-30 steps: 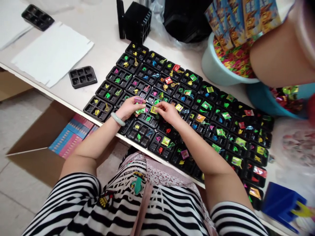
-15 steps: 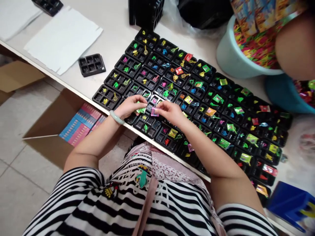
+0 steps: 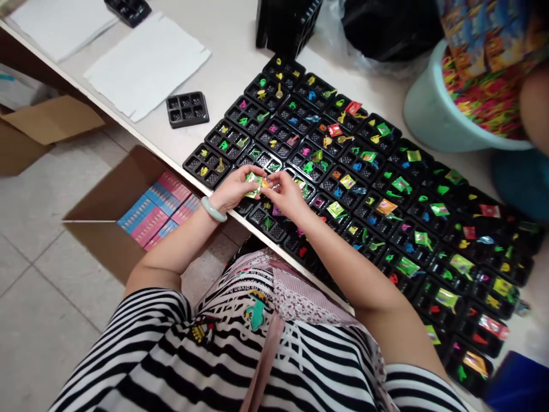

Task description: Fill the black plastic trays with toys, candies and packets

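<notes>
Head view: both hands [image 3: 234, 189] tight on packets [image 3: 253, 178], right forearm [image 3: 332, 246] across black trays [image 3: 258, 216], pale tub [image 3: 422, 103] beyond.

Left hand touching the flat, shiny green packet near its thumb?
Touching: the head view shows the left hand holding the flat, shiny green packet, thumb across it.

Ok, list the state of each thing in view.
Left hand: closed on green packets
Right hand: at an orange packet, grip unclear
Trays in rows: open, many part-filled
Lone tray: open side up
Cardboard box: open, loaded with pink and blue boxes
Pale tub: open, piled with trinkets
White sheets: flat
</notes>
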`<action>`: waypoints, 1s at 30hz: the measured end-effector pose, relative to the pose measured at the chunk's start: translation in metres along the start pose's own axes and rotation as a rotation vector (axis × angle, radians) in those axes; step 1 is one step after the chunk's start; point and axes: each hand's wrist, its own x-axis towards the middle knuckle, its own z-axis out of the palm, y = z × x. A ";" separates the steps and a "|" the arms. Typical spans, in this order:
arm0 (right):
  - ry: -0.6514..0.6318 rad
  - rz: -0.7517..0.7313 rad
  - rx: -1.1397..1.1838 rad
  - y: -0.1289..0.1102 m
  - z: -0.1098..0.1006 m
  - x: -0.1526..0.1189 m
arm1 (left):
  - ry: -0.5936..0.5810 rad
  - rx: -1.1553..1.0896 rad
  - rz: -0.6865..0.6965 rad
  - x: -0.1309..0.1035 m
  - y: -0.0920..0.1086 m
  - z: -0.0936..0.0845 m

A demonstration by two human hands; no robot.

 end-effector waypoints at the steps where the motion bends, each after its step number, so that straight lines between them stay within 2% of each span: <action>1: -0.008 0.006 0.033 0.001 0.004 0.003 | 0.016 0.014 0.018 0.000 0.000 -0.003; 4: -0.032 0.031 0.084 0.000 0.010 0.011 | 0.065 0.020 0.047 0.000 0.003 -0.013; 7: -0.001 0.056 0.067 -0.003 0.009 0.017 | 0.142 0.029 0.084 -0.002 0.009 -0.025; 10: -0.029 0.023 -0.076 -0.005 0.008 0.018 | 0.218 0.042 0.111 -0.006 0.015 -0.040; 13: -0.115 -0.014 -0.239 -0.007 0.012 0.018 | 0.237 0.036 0.091 -0.009 0.017 -0.051; 15: -0.128 -0.022 -0.274 -0.010 0.017 0.019 | 0.241 0.032 0.069 -0.010 0.016 -0.055; 20: -0.099 -0.105 -0.349 -0.026 0.021 0.026 | 0.260 0.075 0.055 -0.014 0.016 -0.057; 23: -0.095 -0.149 -0.236 -0.032 0.024 0.027 | 0.194 0.188 0.014 -0.017 0.018 -0.053; 27: -0.192 -0.045 -0.013 -0.025 0.026 0.033 | 0.090 0.249 -0.049 -0.013 0.019 -0.044; 30: -0.118 -0.005 0.017 -0.015 0.013 0.045 | 0.099 0.123 -0.049 -0.008 0.023 -0.045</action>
